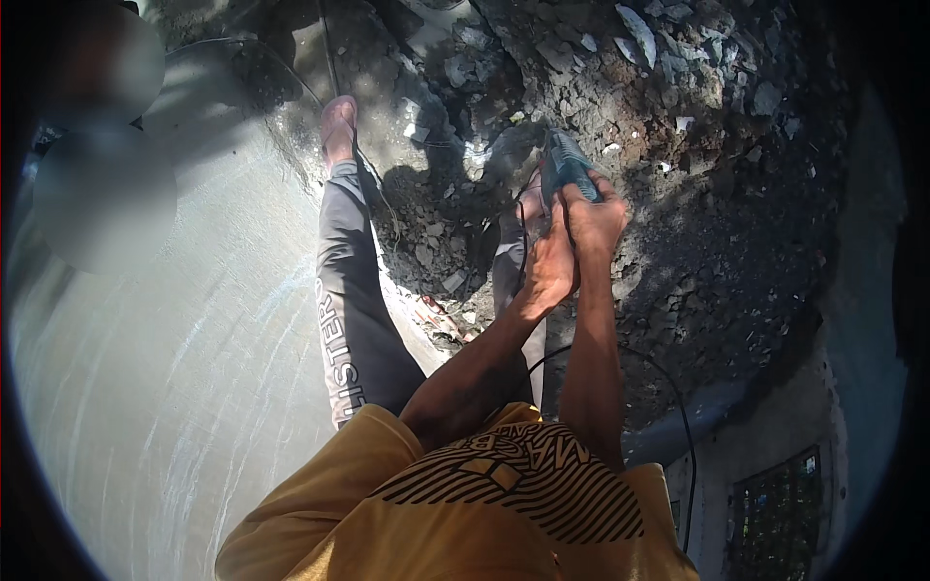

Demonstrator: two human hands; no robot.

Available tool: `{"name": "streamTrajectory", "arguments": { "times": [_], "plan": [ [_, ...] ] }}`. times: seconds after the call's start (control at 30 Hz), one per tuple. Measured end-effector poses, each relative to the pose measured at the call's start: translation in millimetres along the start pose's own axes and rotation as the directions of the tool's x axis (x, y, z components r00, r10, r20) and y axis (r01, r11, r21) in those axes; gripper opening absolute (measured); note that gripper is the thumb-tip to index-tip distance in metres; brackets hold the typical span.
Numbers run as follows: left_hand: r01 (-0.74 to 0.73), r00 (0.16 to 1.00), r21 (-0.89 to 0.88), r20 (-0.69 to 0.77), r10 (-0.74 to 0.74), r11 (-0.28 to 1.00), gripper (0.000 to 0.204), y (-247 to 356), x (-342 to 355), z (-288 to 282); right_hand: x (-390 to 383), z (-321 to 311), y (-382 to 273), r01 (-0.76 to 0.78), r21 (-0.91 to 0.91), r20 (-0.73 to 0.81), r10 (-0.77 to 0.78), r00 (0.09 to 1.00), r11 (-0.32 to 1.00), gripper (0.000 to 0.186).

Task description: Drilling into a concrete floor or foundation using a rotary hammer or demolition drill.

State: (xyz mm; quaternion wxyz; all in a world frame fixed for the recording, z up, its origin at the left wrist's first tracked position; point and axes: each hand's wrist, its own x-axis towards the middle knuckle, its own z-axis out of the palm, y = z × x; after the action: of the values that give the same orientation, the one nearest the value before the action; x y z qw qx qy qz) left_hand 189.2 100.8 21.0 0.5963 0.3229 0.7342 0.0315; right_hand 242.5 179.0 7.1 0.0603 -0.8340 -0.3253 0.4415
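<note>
Dappled sunlight, black fisheye edges

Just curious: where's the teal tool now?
Head view, upper half, right of centre: the teal tool is in the left hand and the right hand, over rubble.

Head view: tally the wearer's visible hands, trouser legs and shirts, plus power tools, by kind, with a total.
Hands: 2 (left hand, right hand)
Blue-green power tool: 1
Trouser legs: 2 (left trouser leg, right trouser leg, partly hidden)
Mustard shirt: 1
Total: 6
</note>
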Motion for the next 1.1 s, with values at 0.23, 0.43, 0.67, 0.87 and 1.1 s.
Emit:
{"name": "streamTrajectory", "arguments": {
  "times": [0.23, 0.43, 0.67, 0.87, 1.1],
  "plan": [
    [0.150, 0.978, -0.019, 0.147, -0.146, 0.988, 0.093, 33, -5, -28, 4, -6, -16, -0.098, -0.056, 0.020, 0.100, 0.995, 0.994, 0.057],
    [0.189, 0.978, -0.084, 0.104, -0.180, 0.978, 0.089, 26, 1, -25, 5, 2, -22, -0.005, -0.123, 0.056, 0.012, 0.998, 0.992, 0.062],
    [0.083, 0.996, -0.110, -0.017, -0.085, 0.990, 0.087, -8, 5, -18, -3, 16, -21, 0.086, -0.120, 0.048, -0.081, 0.996, 0.989, 0.060],
    [0.059, 0.998, -0.035, 0.011, -0.059, 0.998, 0.097, -32, 13, -21, -11, 32, -11, 0.039, -0.061, 0.001, -0.039, 0.999, 0.997, 0.062],
    [0.009, 0.999, 0.019, 0.044, -0.010, 1.000, 0.111, -42, 11, -34, -16, 45, -6, 0.043, -0.048, -0.033, -0.045, 0.998, 0.998, 0.064]
  ]
}}
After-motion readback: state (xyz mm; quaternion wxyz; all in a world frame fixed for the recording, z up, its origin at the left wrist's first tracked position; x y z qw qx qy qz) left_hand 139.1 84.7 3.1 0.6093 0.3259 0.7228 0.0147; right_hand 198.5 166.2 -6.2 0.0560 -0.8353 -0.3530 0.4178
